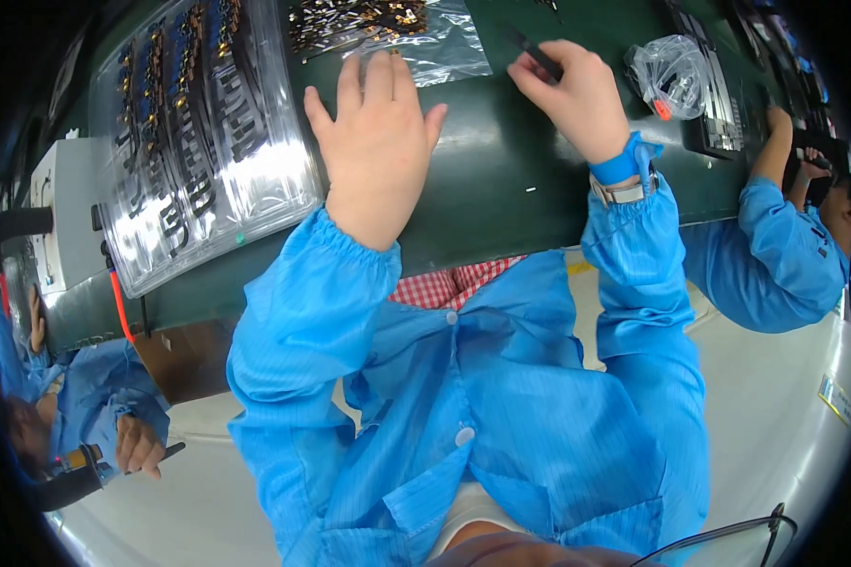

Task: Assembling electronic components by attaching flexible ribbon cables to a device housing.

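The left hand [376, 151] lies back upward with its fingers stretched out, the three middle ones close together and the thumb and little finger spread away from them. Its fingertips reach the near side of a pile of small gold and dark parts [359, 24]; whether they press on a part or only lie beside it cannot be told. Just beyond and to the right of those fingertips, a clear plastic bag [444, 47] lies on the dark green counter [501, 180]. The right hand [581, 99] is closed on a slim dark tool [542, 60], pinched between thumb and fingers and pointing up and left out of the grip; its far tip is blurred. A blue wristband [617, 168] and a watch [624, 194] sit below this hand. To the right of it are a coil of clear tubing [668, 76] with an orange piece and, further right, a stack of metal strips [719, 109]. Left of the left hand, a clear plastic tray [298, 180] carries rows of dark strips with gold ends, and beyond it stands a white box [68, 213].
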Demonstrator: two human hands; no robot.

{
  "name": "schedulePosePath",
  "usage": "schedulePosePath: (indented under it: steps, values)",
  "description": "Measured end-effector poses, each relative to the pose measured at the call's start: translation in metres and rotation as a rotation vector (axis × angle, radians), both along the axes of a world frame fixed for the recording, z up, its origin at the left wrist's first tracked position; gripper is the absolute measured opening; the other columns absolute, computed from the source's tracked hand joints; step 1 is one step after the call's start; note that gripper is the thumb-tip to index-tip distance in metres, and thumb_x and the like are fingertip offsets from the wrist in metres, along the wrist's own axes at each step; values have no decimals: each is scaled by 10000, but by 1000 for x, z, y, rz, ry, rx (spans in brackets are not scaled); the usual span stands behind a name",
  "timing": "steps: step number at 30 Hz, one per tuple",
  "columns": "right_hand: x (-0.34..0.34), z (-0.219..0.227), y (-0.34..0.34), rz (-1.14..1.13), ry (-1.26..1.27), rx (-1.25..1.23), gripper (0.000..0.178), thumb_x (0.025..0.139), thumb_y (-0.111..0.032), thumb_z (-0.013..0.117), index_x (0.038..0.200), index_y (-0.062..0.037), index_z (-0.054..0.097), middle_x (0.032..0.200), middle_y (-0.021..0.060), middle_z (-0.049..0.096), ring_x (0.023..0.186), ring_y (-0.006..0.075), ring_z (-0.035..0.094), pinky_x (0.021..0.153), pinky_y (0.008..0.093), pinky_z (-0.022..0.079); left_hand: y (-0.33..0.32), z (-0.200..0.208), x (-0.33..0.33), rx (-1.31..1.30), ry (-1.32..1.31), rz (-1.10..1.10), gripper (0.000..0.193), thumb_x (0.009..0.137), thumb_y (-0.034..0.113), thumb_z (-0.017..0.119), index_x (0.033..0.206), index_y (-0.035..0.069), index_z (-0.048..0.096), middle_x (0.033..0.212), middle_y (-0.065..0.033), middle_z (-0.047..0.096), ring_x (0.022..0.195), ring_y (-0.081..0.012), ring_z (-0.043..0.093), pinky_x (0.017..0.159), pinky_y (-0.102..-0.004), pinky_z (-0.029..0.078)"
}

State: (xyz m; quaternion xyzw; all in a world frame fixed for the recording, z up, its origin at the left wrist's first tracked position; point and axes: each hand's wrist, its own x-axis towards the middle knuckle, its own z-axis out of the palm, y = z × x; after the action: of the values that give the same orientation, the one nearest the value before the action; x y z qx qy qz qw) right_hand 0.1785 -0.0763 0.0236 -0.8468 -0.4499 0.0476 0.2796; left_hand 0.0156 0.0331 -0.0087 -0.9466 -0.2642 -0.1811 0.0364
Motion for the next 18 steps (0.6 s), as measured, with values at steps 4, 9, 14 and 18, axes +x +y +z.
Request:
schedulePosePath:
  steps: [4,9,14,18]
  values:
    - [-9,0,52,189,84,246,194,741,-167,665,873,-26,650,762,93,624,654,164,610,595,268,485,-1,4,0,21,-27,4,542,796,387,580,1190,32,471,1222,-74,448,1195,-266,379,931,-539,327]
    - [-32,14,81,53,133,109,215,706,-165,607,746,46,617,677,218,593,654,347,608,596,384,480,1,1,6,-10,-98,109,626,778,448,577,1216,17,452,1273,-104,410,1217,-303,338,941,-491,329]
    - [-44,9,85,5,140,99,214,706,-164,616,771,40,623,713,219,601,686,357,605,632,397,487,0,-7,5,-22,-1,109,627,811,487,517,1243,37,455,1301,-69,399,1244,-260,318,990,-484,270]
    - [-46,-2,85,21,-41,123,217,707,-167,620,777,39,618,750,226,601,720,364,602,653,404,485,0,-9,5,-13,-89,100,584,784,417,569,1222,45,474,1249,-54,461,1169,-253,417,908,-513,361]
